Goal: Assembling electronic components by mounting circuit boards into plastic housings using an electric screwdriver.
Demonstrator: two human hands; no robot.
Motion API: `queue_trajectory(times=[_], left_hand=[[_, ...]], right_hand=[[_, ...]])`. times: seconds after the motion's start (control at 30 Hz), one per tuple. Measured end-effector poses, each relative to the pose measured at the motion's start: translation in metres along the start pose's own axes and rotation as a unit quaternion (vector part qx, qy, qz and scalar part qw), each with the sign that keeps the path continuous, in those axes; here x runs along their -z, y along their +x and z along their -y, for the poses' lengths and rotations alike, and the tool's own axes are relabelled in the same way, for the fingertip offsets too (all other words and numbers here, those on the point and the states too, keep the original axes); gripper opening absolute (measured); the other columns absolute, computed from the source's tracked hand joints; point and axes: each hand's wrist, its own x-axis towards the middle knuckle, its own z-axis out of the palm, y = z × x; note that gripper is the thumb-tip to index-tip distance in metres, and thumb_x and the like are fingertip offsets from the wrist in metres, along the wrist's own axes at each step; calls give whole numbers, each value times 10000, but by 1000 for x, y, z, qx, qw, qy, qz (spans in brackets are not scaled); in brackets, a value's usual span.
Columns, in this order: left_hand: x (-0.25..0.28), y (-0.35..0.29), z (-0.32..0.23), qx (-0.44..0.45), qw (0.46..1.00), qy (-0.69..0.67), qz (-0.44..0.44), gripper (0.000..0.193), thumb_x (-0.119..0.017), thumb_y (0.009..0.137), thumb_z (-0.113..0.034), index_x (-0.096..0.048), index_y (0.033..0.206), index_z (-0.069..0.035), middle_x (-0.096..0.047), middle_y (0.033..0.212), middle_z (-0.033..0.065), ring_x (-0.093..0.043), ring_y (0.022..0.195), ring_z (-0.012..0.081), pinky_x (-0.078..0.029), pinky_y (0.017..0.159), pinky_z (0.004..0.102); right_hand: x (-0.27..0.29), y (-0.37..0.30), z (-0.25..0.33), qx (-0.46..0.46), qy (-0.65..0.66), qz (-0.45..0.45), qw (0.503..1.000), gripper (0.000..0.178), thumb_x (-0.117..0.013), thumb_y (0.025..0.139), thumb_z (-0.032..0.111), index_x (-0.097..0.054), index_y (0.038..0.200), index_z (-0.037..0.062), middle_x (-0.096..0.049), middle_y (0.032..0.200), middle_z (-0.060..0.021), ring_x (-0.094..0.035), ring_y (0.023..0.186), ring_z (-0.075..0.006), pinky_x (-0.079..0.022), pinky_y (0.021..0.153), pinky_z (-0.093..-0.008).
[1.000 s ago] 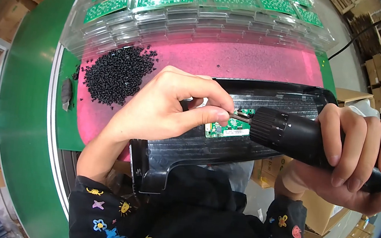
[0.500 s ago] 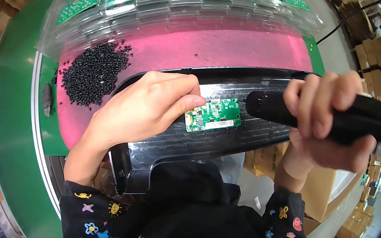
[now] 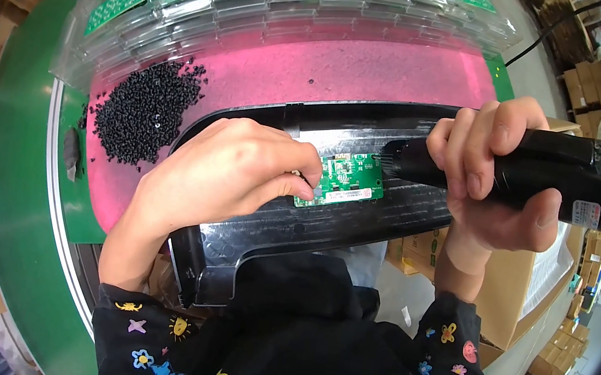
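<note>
A green circuit board (image 3: 350,176) with a white label strip lies in a glossy black plastic housing (image 3: 264,232). Over the board's left end, my left hand (image 3: 230,171) has thumb and forefinger pinched together. A small dark sliver shows between those fingertips, too small to name. My right hand (image 3: 497,164) is wrapped round a thick black electric screwdriver (image 3: 553,171), held nearly level. The narrower front end of the screwdriver points left, close to the board's right edge; its bit cannot be made out. A heap of small black screws (image 3: 143,114) lies to the left.
The housing rests on a pink mat (image 3: 280,56) over a green bench (image 3: 17,150). Stacked clear plastic trays (image 3: 210,12) with green boards stand at the back. An open cardboard box (image 3: 506,294) sits at the right, below bench height.
The screwdriver has shifted left and turned, its front end now nearer the board's right edge. My left fingertips have moved slightly down at the board's left end.
</note>
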Motion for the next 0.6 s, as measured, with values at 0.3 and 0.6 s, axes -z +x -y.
queue_trajectory(times=[0.3, 0.6], left_hand=[[6, -1, -4, 56, 991, 101, 60, 153, -702, 753, -200, -663, 793, -58, -676, 743, 53, -649, 688, 243, -498, 579, 336], [6, 1, -2, 94, 991, 52, 78, 154, -698, 761, -195, -659, 786, -47, -700, 815, 63, -664, 707, 245, -509, 606, 305]], right_hand=[[-8, 11, -4, -14, -50, 56, 997, 449, -611, 781, 478, -446, 903, 79, -454, 589, 46, -386, 459, -58, -326, 510, -219], [-12, 18, -2, -46, -73, 67, 994, 451, -606, 777, 466, -445, 899, 63, -443, 586, 41, -370, 462, -67, -309, 489, -230]])
